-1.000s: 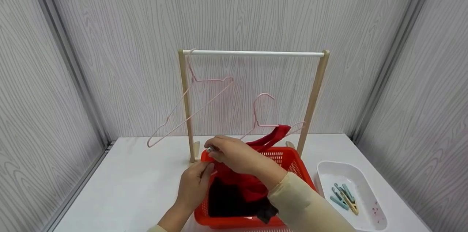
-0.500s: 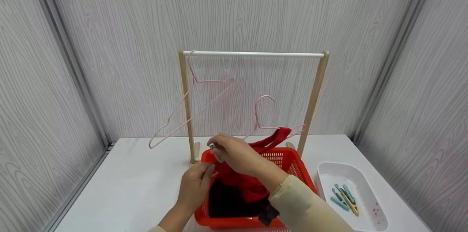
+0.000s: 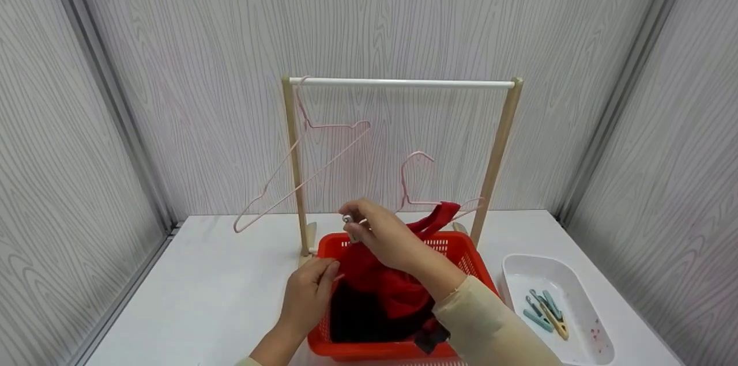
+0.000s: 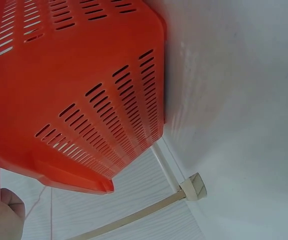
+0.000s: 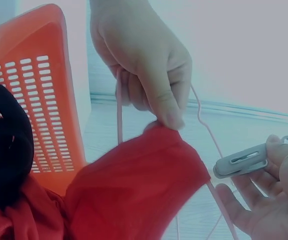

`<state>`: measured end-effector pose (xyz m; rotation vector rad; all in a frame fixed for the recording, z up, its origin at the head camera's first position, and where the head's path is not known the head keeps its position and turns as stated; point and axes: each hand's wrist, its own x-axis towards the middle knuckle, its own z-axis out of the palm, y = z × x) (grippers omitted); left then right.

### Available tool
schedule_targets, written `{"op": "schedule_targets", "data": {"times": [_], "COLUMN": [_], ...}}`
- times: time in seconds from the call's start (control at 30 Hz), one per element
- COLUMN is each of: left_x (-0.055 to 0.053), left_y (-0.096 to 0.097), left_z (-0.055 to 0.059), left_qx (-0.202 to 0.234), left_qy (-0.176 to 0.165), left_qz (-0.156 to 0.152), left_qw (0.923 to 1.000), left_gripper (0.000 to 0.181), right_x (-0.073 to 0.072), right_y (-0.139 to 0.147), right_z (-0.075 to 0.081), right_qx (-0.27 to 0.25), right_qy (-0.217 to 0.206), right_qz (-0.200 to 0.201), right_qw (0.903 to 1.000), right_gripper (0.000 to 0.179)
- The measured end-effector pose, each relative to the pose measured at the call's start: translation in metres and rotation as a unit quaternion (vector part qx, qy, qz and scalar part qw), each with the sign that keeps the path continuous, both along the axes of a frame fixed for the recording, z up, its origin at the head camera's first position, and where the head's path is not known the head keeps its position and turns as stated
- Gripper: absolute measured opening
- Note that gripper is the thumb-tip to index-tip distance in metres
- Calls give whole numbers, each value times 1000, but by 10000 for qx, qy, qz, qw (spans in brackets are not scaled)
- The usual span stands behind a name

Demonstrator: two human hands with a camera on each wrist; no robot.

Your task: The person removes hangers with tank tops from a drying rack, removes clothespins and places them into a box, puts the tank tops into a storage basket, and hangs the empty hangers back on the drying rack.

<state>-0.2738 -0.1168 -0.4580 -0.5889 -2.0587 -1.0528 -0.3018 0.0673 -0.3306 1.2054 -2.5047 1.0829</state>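
Note:
My left hand (image 3: 305, 291) pinches an edge of a red garment (image 5: 138, 175) together with the left end of a pink hanger (image 3: 404, 181), above the basket's left rim. A red strap (image 3: 443, 215) of the garment is looped over the hanger's other arm. Between thumb and fingers, my right hand (image 3: 383, 239) holds a grey clothespin (image 5: 241, 160), a short way up and to the right of the left hand. In the right wrist view the pin is apart from the red cloth. The left wrist view shows only part of the left hand, at its lower left edge.
Below my hands stands a red slotted basket (image 3: 351, 350) with dark cloth (image 3: 363, 314) in it. Behind it rises a rack (image 3: 403, 83) with another pink hanger (image 3: 277, 204) at its left end. A white tray (image 3: 536, 265) of several clothespins (image 3: 545, 314) sits right.
My right hand has moved up and to the right with the clothespin, away from the left hand. The left hand keeps its grip in nearly the same spot.

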Motion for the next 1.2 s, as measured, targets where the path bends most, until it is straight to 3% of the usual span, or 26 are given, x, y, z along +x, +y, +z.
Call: {"op": "schedule_targets", "data": {"times": [0.2, 0.57, 0.77, 1.03, 1.2], "left_x": [0, 0, 1, -1, -1], "left_y": [0, 0, -2, -1, 0], "left_z": [-1, -2, -5, -8, -8], "left_qx": [35, 64, 103, 124, 138], "left_qy": [-174, -125, -315, -99, -145], "left_qz": [62, 59, 58, 114, 89], "left_qw": [9998, 9999, 9994, 9998, 9998], "left_gripper": [12, 14, 16, 14, 15], "right_x": [0, 5, 5, 4, 2], "right_y": [8, 34, 58, 103, 133], "right_z": [2, 2, -2, -8, -10], "right_qx": [119, 65, -21, -383, -510], "right_qy": [-227, -159, -198, -93, -50], "right_qz": [-79, -176, -364, -364, -691], "right_qw": [9996, 9997, 9991, 9986, 9963], "right_gripper": [35, 40, 39, 38, 37]}}
